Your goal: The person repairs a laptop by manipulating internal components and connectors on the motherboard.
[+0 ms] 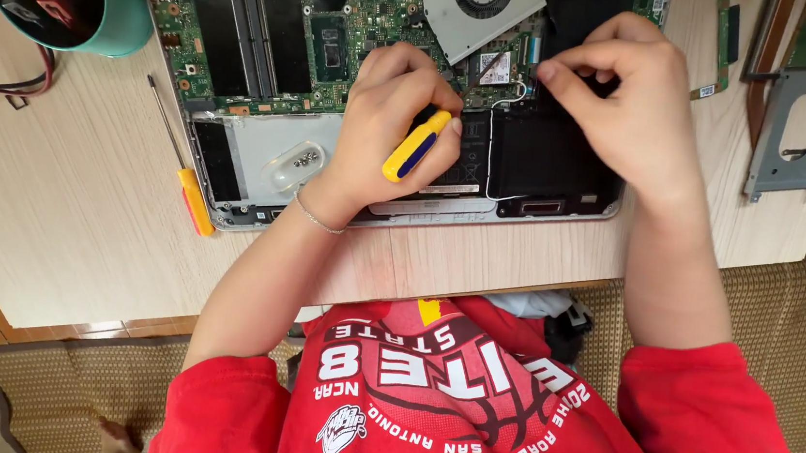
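The opened laptop point(386, 89) lies at the desk's point(54, 215) near edge, circuit board exposed. The left hand point(387, 128) has its fingers closed around a yellow-and-blue screwdriver point(417, 144), held over the laptop's middle. The right hand point(623, 100) rests on the black battery area, fingers pinched together beside a thin white wire point(510, 96). A second screwdriver point(184, 169) lies on the desk, touching the laptop's left edge.

Red printed shirt point(466, 397) — thin bracelet point(316, 217), left wrist.
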